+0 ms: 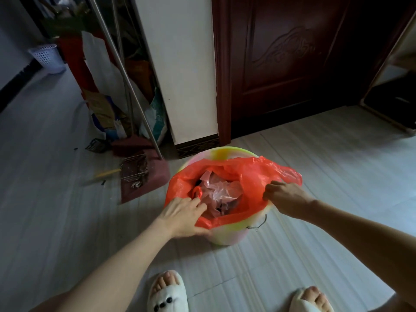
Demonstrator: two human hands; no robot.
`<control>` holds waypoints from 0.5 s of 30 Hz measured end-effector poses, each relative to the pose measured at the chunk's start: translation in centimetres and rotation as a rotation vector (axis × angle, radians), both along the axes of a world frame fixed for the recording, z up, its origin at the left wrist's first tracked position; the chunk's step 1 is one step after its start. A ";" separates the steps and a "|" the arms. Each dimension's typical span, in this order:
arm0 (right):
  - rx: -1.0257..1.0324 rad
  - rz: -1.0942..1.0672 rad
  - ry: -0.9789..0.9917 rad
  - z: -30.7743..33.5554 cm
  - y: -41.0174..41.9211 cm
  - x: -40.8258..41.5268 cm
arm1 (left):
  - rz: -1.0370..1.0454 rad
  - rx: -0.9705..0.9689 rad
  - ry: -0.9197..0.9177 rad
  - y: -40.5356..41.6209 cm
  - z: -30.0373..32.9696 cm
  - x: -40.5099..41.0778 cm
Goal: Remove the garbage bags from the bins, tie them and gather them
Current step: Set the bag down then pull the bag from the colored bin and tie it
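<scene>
Freeing the red bag (249, 174) from the bin (225, 235) on the floor.
Left hand (182, 216) pinches the near-left rim, fingers inside; right hand (284, 198) grips the right edge, already pulled off. Next, probably: peel the near rim, gather, lift straight up. Wall behind, dustpan (144, 176) to the left; bare floor to the right.

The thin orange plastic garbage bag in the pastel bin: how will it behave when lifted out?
The thin orange plastic garbage bag will probably be floppy: its rim already crumples where both hands, left and right, grip it. It seems light, holding mostly crumpled clear film. The pastel bin may lift along.
</scene>
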State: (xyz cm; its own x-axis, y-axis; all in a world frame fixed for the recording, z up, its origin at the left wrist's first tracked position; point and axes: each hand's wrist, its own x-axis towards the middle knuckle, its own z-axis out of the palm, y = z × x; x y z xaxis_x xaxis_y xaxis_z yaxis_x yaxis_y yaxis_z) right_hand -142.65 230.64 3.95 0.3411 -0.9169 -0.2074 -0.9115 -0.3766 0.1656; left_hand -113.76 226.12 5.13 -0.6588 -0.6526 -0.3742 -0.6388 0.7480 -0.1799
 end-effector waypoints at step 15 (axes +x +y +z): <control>-0.312 -0.089 -0.170 2.3 -1.5 2.4 | 0.255 0.230 0.215 -2.7 3.8 -1.5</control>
State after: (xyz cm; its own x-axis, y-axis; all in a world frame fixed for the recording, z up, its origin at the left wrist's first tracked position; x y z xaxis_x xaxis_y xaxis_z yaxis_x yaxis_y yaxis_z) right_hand -140.22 229.17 6.26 0.2623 -0.9548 0.1399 -0.9629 -0.2495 0.1028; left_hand -115.23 223.44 8.89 -0.5660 -0.7204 -0.4009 -0.8137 0.5662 0.1316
